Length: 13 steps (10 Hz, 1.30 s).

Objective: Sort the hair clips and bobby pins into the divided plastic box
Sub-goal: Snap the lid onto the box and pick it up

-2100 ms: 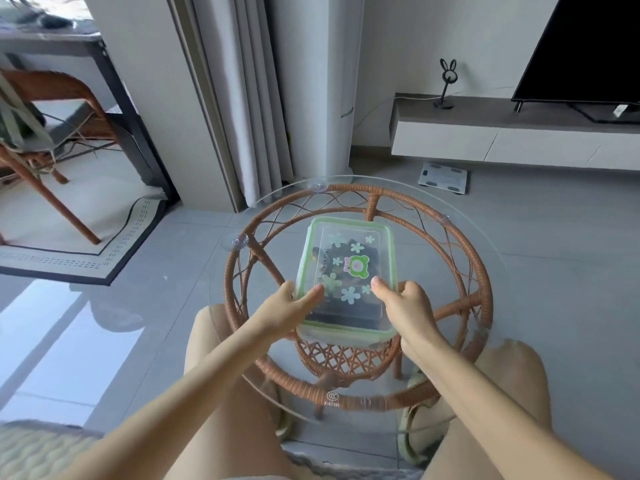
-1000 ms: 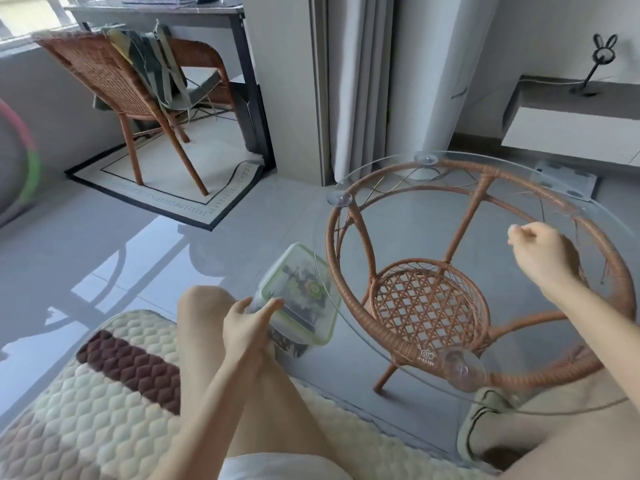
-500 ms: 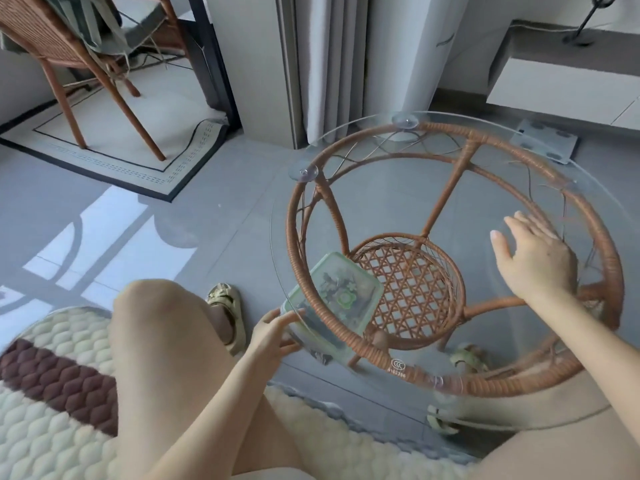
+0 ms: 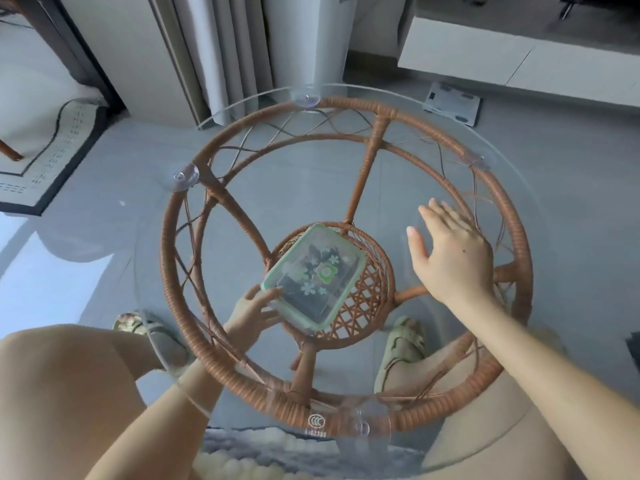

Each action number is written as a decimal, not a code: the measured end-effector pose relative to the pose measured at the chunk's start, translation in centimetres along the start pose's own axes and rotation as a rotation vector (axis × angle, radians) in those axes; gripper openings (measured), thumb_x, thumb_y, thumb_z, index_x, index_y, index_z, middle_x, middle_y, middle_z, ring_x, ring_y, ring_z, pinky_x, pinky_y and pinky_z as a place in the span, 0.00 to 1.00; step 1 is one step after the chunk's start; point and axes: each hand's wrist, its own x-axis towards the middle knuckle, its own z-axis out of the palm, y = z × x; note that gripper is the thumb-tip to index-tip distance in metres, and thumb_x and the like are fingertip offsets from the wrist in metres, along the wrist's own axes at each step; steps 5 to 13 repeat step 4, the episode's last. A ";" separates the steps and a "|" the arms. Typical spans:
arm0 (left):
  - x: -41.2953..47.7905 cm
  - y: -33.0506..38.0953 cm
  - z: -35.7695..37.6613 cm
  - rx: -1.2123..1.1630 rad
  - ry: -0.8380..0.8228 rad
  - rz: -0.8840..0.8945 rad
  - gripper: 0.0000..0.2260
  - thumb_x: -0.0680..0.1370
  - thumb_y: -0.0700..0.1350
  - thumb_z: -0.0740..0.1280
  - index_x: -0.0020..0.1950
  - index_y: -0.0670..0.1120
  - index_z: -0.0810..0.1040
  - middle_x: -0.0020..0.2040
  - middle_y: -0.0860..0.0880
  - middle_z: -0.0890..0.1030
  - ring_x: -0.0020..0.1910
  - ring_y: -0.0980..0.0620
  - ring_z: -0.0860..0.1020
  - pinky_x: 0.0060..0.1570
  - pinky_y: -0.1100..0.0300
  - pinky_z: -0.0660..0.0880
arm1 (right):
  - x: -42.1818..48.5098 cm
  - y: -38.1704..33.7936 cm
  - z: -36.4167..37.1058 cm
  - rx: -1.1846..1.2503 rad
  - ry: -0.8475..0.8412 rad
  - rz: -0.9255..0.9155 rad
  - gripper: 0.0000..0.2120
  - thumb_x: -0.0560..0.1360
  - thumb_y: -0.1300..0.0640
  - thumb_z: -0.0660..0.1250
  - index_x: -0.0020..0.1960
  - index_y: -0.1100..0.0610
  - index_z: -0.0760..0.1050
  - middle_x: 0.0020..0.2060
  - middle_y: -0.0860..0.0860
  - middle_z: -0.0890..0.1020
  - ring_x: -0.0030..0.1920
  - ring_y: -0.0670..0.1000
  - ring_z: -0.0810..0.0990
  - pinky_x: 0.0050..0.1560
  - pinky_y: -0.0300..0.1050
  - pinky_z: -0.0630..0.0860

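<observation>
The plastic box point(image 4: 313, 277) has a clear lid with a green rim and flower prints, and dark clips show through it. It lies tilted on the woven lower shelf point(image 4: 367, 299) under the glass tabletop point(image 4: 450, 140). My left hand point(image 4: 251, 311) reaches under the glass and grips the box's near left corner. Fingers spread, my right hand point(image 4: 450, 258) rests flat on top of the glass to the right of the box and holds nothing.
The round rattan frame point(image 4: 180, 237) rings the shelf, with suction cups point(image 4: 181, 176) under the glass. My knees and sandalled feet point(image 4: 398, 344) sit close to the table. A bathroom scale point(image 4: 452, 103) lies on the floor beyond, a rug point(image 4: 52, 150) at left.
My left hand has carried the box from beside my knee, under the glass, onto the lower woven shelf. My right hand has flattened onto the glass. The view has tilted down over the table.
</observation>
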 end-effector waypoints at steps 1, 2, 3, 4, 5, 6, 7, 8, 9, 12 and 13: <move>1.1 0.8 2.7 0.016 -0.056 0.005 0.16 0.73 0.42 0.70 0.60 0.44 0.75 0.50 0.42 0.81 0.47 0.41 0.81 0.48 0.52 0.81 | 0.1 0.1 -0.2 0.004 0.036 -0.007 0.27 0.76 0.46 0.50 0.64 0.62 0.74 0.64 0.59 0.76 0.65 0.59 0.75 0.63 0.55 0.72; 3.0 0.2 3.9 -0.008 -0.088 -0.027 0.19 0.73 0.42 0.71 0.63 0.44 0.74 0.55 0.40 0.81 0.52 0.39 0.81 0.55 0.47 0.78 | 0.1 0.2 -0.2 0.008 0.034 0.007 0.27 0.76 0.45 0.50 0.64 0.61 0.74 0.63 0.59 0.77 0.65 0.59 0.75 0.62 0.57 0.73; 4.4 -0.7 4.2 -0.013 -0.112 -0.057 0.20 0.74 0.41 0.70 0.65 0.46 0.73 0.58 0.42 0.80 0.56 0.41 0.80 0.61 0.46 0.75 | 0.4 0.1 -0.2 0.019 0.034 0.004 0.26 0.76 0.45 0.51 0.64 0.61 0.73 0.64 0.58 0.77 0.65 0.58 0.75 0.61 0.58 0.74; 5.9 -1.5 3.0 0.022 -0.062 -0.143 0.17 0.75 0.35 0.65 0.64 0.41 0.73 0.59 0.39 0.77 0.56 0.41 0.77 0.64 0.46 0.70 | 0.4 0.2 0.0 0.017 0.049 0.011 0.26 0.76 0.46 0.51 0.64 0.61 0.74 0.64 0.58 0.77 0.65 0.58 0.75 0.61 0.57 0.74; 5.9 -1.5 3.0 0.022 -0.062 -0.143 0.17 0.75 0.35 0.65 0.64 0.41 0.73 0.59 0.39 0.77 0.56 0.41 0.77 0.64 0.46 0.70 | 0.4 0.2 0.0 0.017 0.049 0.011 0.26 0.76 0.46 0.51 0.64 0.61 0.74 0.64 0.58 0.77 0.65 0.58 0.75 0.61 0.57 0.74; 5.9 -1.5 3.0 0.022 -0.062 -0.143 0.17 0.75 0.35 0.65 0.64 0.41 0.73 0.59 0.39 0.77 0.56 0.41 0.77 0.64 0.46 0.70 | 0.4 0.2 0.0 0.017 0.049 0.011 0.26 0.76 0.46 0.51 0.64 0.61 0.74 0.64 0.58 0.77 0.65 0.58 0.75 0.61 0.57 0.74; 5.9 -1.5 3.0 0.022 -0.062 -0.143 0.17 0.75 0.35 0.65 0.64 0.41 0.73 0.59 0.39 0.77 0.56 0.41 0.77 0.64 0.46 0.70 | 0.4 0.2 0.0 0.017 0.049 0.011 0.26 0.76 0.46 0.51 0.64 0.61 0.74 0.64 0.58 0.77 0.65 0.58 0.75 0.61 0.57 0.74; 5.9 -1.5 3.0 0.022 -0.062 -0.143 0.17 0.75 0.35 0.65 0.64 0.41 0.73 0.59 0.39 0.77 0.56 0.41 0.77 0.64 0.46 0.70 | 0.4 0.2 0.0 0.017 0.049 0.011 0.26 0.76 0.46 0.51 0.64 0.61 0.74 0.64 0.58 0.77 0.65 0.58 0.75 0.61 0.57 0.74; 5.9 -1.5 3.0 0.022 -0.062 -0.143 0.17 0.75 0.35 0.65 0.64 0.41 0.73 0.59 0.39 0.77 0.56 0.41 0.77 0.64 0.46 0.70 | 0.4 0.2 0.0 0.017 0.049 0.011 0.26 0.76 0.46 0.51 0.64 0.61 0.74 0.64 0.58 0.77 0.65 0.58 0.75 0.61 0.57 0.74; 5.9 -1.5 3.0 0.022 -0.062 -0.143 0.17 0.75 0.35 0.65 0.64 0.41 0.73 0.59 0.39 0.77 0.56 0.41 0.77 0.64 0.46 0.70 | 0.4 0.2 0.0 0.017 0.049 0.011 0.26 0.76 0.46 0.51 0.64 0.61 0.74 0.64 0.58 0.77 0.65 0.58 0.75 0.61 0.57 0.74; 5.9 -1.5 3.0 0.022 -0.062 -0.143 0.17 0.75 0.35 0.65 0.64 0.41 0.73 0.59 0.39 0.77 0.56 0.41 0.77 0.64 0.46 0.70 | 0.4 0.2 0.0 0.017 0.049 0.011 0.26 0.76 0.46 0.51 0.64 0.61 0.74 0.64 0.58 0.77 0.65 0.58 0.75 0.61 0.57 0.74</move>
